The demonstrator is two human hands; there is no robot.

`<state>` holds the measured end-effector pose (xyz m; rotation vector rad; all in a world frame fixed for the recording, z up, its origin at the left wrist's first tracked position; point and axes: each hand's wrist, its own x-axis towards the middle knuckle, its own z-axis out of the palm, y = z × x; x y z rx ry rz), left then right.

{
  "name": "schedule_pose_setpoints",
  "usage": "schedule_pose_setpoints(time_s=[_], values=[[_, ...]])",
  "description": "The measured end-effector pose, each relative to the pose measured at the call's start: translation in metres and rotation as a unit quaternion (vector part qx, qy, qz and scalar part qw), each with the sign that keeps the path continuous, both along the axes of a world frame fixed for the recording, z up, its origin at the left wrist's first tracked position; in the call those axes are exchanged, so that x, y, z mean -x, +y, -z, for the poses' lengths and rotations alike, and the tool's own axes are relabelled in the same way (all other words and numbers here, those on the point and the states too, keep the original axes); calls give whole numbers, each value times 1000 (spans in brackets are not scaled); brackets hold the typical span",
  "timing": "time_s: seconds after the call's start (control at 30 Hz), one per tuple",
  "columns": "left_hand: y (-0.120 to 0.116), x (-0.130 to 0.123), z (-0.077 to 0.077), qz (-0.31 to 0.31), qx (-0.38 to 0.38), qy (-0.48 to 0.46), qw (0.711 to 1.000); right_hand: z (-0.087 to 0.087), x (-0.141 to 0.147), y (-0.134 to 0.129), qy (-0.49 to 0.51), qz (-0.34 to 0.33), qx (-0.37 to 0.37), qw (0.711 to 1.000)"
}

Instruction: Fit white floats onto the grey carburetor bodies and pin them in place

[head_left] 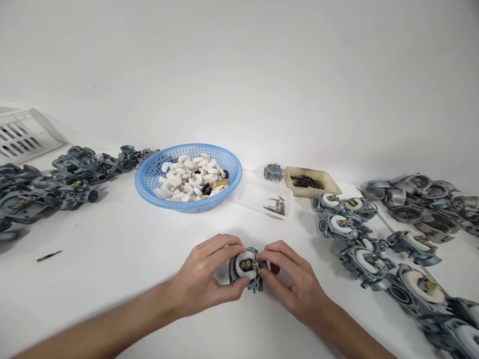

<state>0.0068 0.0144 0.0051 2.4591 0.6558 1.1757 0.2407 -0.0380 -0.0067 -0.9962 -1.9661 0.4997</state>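
Note:
A grey metal carburetor (255, 288) sits on the white table in front of me, its open side up. In it lies a white C-shaped float (241, 269) around brass jets (246, 264). My left hand (213, 271) grips the float and carburetor body from the left, thumb in front and fingers behind. From the right, my right hand (294, 279) holds the carburetor, with thumb and fingertips at the float's metal hinge (256, 264). Whether a small pin is between those fingertips I cannot tell. A reddish-brown part (275, 269) shows under the right fingers.
A blue basket (140, 187) holds white floats. Beside it are a clear tray (247, 197) with thin metal pins and a cream tray (333, 187) with black rings. Carburetors with floats (368, 262) line the right; bare bodies (75, 172) pile up left, near a small screwdriver-like tool (49, 256).

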Motion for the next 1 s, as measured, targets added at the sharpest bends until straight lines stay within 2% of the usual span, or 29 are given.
schedule_pose_setpoints(time_s=[1.0], values=[[1, 0, 2, 12, 0, -10, 1000, 0, 0, 0, 10, -10, 0, 1000]])
